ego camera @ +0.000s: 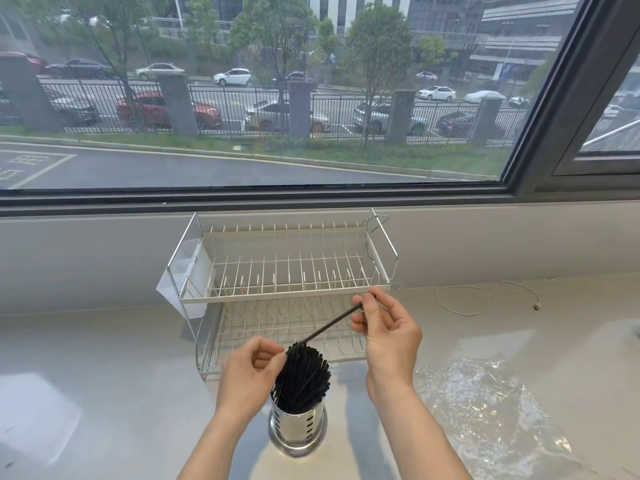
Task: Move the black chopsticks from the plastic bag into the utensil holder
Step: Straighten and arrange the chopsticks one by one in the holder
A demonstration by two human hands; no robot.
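A single black chopstick [332, 323] is pinched at its upper end in the right hand [386, 327]; its long axis slants down-left into the utensil holder [298, 424]; the left hand [251, 370], grip loosely curled on nothing, is nearer the bundle [303, 379].

You're working in soft, bright daylight from the window [259, 98] ahead (overcast, so shadows stay faint). Glare sparkles off the crinkled plastic bag [485, 403] and pale countertop [104, 375]. Wide-angle distortion bows the window frame; edges look slightly soft.
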